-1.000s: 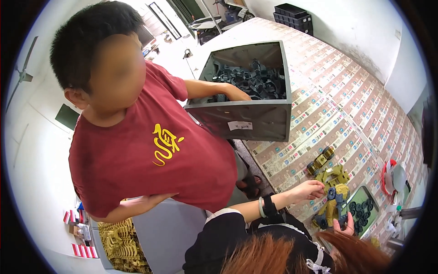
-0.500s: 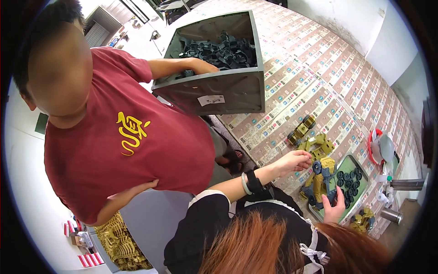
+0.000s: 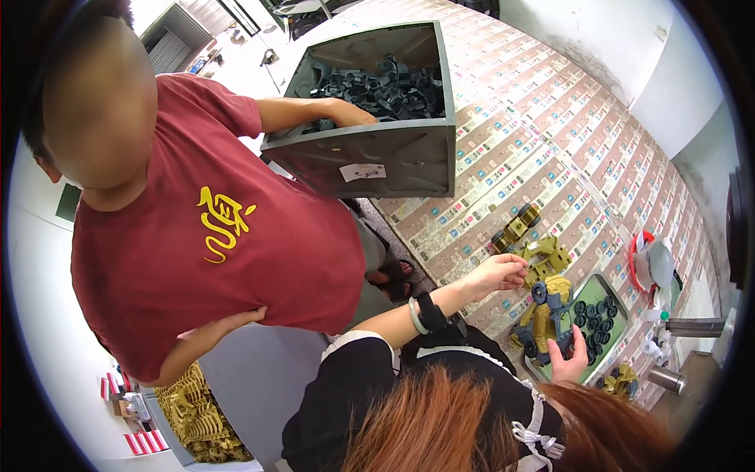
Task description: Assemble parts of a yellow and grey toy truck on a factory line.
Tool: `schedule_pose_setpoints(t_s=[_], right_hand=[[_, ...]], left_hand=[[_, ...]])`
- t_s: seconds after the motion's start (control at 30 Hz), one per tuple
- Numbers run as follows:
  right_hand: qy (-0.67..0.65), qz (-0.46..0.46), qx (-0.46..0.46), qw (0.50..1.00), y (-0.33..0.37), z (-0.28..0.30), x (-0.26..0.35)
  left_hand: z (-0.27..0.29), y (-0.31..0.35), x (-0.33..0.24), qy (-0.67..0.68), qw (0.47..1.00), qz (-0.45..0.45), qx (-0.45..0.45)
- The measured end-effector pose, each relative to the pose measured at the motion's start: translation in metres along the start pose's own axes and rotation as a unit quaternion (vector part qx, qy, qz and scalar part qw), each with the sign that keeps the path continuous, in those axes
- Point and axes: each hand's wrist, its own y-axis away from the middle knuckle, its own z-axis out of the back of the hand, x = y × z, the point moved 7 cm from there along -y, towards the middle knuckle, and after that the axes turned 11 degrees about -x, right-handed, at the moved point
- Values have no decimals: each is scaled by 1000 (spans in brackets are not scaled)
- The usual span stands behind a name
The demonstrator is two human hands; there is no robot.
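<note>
"Yellow and grey plastic, that toy vehicle (image 3: 543,313). Which hand has it?"

"The right hand (image 3: 568,362). Its grip is partly spread, thumb and fingers set on the toy's grey lower side."

"And the left hand (image 3: 503,275)?"

"Its fingers are curled, tips close together, just beside some olive parts (image 3: 548,259). I can't tell whether something small sits between them."

"Where exactly is the vehicle?"

"Over the table (image 3: 543,165), tilted, overlapping the near left side of a green tray (image 3: 618,324). Black wheels (image 3: 596,321) lie loose in the tray."

"What's around them?"

"Beyond the olive parts there's a wheeled chassis (image 3: 516,228). Another yellowish assembly (image 3: 620,381) lies near the tray, toward the lower right."

"Farther out?"

"A red-rimmed container (image 3: 654,264) on the right. Toward the upper left, a big grey bin (image 3: 393,161) full of dark grey pieces (image 3: 385,86); a co-worker in a maroon shirt (image 3: 212,228) has one hand in it. Yellow parts (image 3: 200,417) fill a box at lower left."
</note>
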Motion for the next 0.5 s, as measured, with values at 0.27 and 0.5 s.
schedule_pose_setpoints(t_s=[0.27,0.5], right_hand=[[-7,-13,17,1000,1,-4,-1],[4,-9,17,1000,2,-4,7]], left_hand=[[5,-1,0,18,1000,-8,-5],[7,1,1,5,1000,1,-6]])
